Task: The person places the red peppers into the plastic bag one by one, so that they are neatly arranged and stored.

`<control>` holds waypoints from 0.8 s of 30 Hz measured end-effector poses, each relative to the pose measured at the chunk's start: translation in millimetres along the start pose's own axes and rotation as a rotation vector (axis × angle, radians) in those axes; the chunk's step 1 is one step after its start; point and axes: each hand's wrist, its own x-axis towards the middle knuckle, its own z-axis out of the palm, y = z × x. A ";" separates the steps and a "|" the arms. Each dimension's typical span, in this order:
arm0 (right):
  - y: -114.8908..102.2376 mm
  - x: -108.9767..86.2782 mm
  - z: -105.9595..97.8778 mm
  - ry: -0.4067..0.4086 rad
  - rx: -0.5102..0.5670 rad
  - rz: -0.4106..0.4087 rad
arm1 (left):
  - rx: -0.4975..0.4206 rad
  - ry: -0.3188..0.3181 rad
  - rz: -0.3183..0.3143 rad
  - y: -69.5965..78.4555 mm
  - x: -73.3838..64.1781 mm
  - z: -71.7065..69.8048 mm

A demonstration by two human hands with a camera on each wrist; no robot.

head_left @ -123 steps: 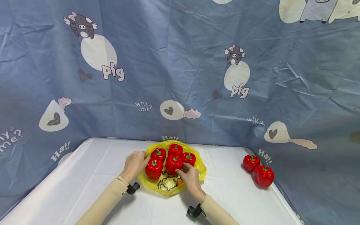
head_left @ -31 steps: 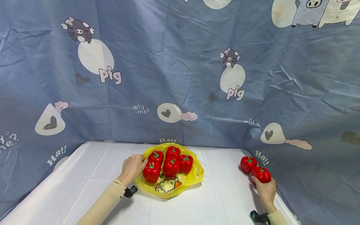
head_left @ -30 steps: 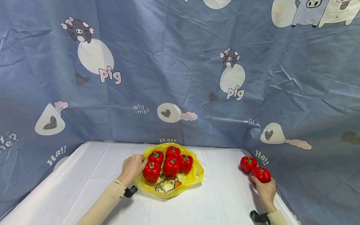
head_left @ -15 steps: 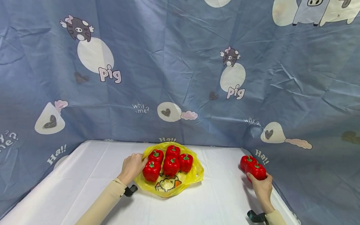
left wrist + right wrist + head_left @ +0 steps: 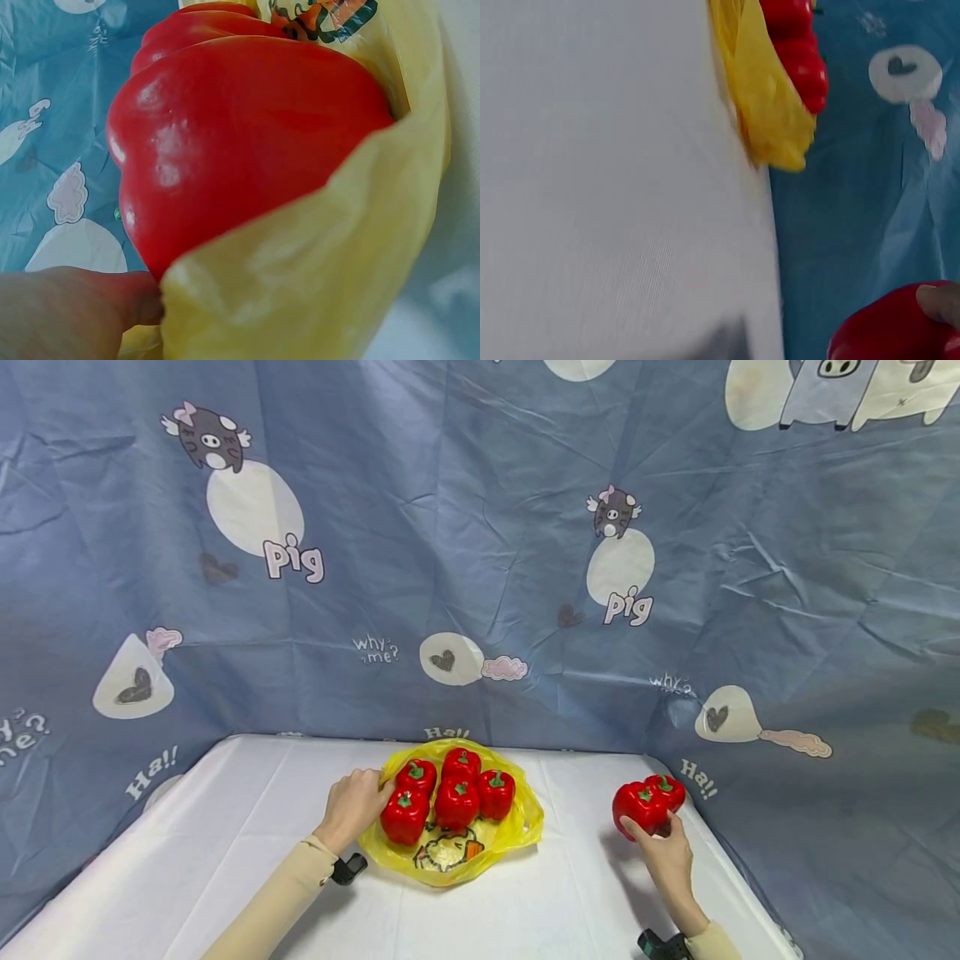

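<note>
My left hand pinches the left rim of a yellow plastic bag, which lies spread open with several red bell peppers inside. In the left wrist view the thumb presses the yellow film right beside a large pepper. Over the right side of the table, my right hand grips another red bell pepper by its near side, green stem up, its shadow falling below it on the cloth. In the right wrist view only part of that held pepper shows at the lower corner.
One more red bell pepper stands at the table's right edge, partly behind the held one. The table has a white cloth. A blue printed curtain rises right behind and beside it.
My right hand went from the bag to the two peppers at the right, took the nearer one, lifted it and is moving it left. The left hand stays at the bag's rim.
</note>
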 end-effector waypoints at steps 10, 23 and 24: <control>-36.8 -23.2 22.4 -0.122 0.110 -0.052 | -0.009 -0.006 0.003 0.5 -0.8 -1.4; -85.5 -63.7 66.6 -0.252 0.175 -0.155 | 0.006 0.009 0.004 1.8 -1.4 -1.7; -88.2 -66.6 70.4 -0.264 0.176 -0.162 | 0.005 0.003 0.002 2.1 -1.4 -1.7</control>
